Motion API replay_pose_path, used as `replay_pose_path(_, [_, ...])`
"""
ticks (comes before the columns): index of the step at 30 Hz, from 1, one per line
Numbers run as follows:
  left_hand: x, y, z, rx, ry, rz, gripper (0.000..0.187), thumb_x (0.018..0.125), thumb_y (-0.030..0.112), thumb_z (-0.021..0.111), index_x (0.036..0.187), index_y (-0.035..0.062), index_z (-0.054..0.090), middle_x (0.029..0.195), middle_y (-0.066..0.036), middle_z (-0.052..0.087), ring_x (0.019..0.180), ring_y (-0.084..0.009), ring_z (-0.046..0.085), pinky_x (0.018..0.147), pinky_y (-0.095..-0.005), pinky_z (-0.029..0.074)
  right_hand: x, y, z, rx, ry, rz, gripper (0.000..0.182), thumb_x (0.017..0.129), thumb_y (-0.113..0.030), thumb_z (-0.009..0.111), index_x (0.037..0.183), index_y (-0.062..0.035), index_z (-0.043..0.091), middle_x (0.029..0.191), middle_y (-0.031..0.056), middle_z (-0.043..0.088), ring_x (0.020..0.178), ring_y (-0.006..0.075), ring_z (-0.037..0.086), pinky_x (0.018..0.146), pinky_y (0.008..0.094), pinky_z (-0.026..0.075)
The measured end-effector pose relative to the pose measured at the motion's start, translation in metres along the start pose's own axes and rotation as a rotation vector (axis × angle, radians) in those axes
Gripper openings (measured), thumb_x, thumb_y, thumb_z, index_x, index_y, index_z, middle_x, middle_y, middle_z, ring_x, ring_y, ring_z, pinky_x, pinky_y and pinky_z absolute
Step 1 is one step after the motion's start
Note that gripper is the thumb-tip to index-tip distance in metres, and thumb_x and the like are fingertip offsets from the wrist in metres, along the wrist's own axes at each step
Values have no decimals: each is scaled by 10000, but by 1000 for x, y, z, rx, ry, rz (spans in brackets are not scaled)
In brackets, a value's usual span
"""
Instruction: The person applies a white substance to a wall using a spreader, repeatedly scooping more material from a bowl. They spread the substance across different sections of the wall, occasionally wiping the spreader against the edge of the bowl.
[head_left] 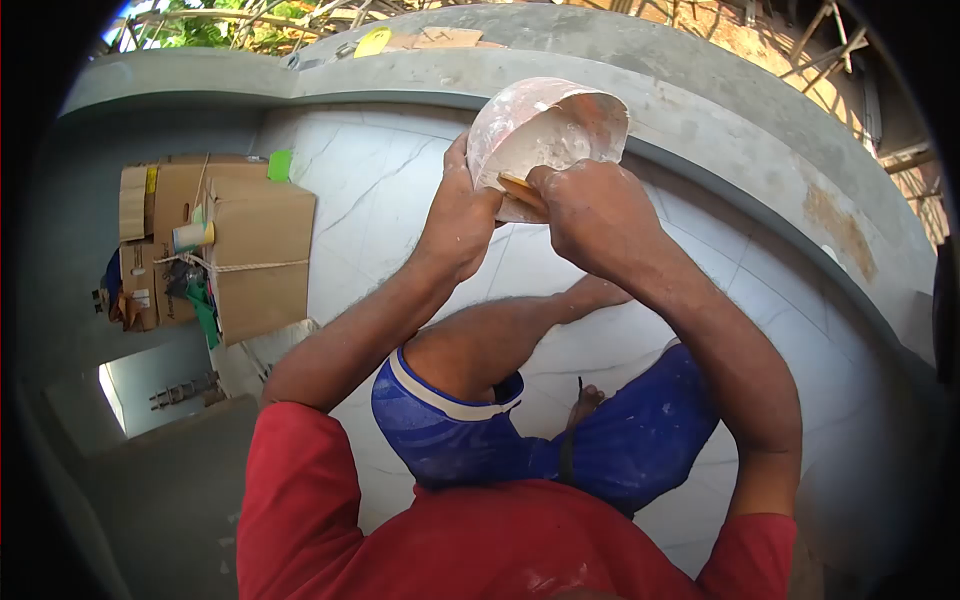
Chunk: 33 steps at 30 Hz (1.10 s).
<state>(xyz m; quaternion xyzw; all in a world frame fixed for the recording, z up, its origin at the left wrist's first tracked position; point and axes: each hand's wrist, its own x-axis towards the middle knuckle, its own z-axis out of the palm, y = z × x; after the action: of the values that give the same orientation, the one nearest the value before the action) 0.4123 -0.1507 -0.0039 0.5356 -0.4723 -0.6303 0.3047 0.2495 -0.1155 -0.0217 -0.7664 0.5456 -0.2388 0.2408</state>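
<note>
A white-smeared, pinkish bowl (503, 117) is held up in front of me, tilted so that its mouth faces me. Pale, wet-looking paste (550, 140) coats its inside. My left hand (462, 215) is closed around the bowl's left side, with the thumb near the lower rim. At the bowl's mouth, my right hand (598, 208) is closed on a flat yellow-orange tool (522, 190). Its far end is hidden by the fingers and the bowl, so its exact kind does not show.
Beneath my bent legs is a marble-patterned tile floor (370, 200). Flattened cardboard boxes (262, 260) tied with rope stand at left. A curved grey concrete ledge (720, 120) runs along the far side, with a yellow round item (372, 42) and cardboard on it.
</note>
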Motion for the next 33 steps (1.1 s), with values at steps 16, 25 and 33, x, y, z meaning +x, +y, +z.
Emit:
replay_pose_path(16, [-73, -32, -127, -176, 256, -112, 864, 728, -166, 355, 1506, 83, 75, 1433, -210, 324, 1309, -368, 421, 1031, -515, 453, 40, -41, 71, 391, -214, -57, 218, 782, -70, 644, 990, -18, 684, 819, 139, 693, 721, 252, 674, 705, 372, 540])
replay_pose_path(25, [-92, -84, -271, -558, 277, -230, 853, 680, -156, 361, 1493, 8, 163, 1461, -257, 329, 1326, -428, 402, 1079, -590, 390, -49, 65, 63, 1310, 208, 718, 475, 805, -68, 684, 1246, -22, 517, 1106, 73, 644, 953, 172, 652, 904, 328, 527])
replay_pose_path(33, [-145, -91, -321, -793, 553, -45, 840, 667, -142, 394, 1472, -63, 164, 1458, -291, 312, 1321, -478, 380, 1065, -626, 386, -120, 107, 92, 1431, 521, 1020, 399, 865, -144, 637, 1232, -26, 531, 1122, 83, 625, 1048, 238, 622, 977, 451, 490])
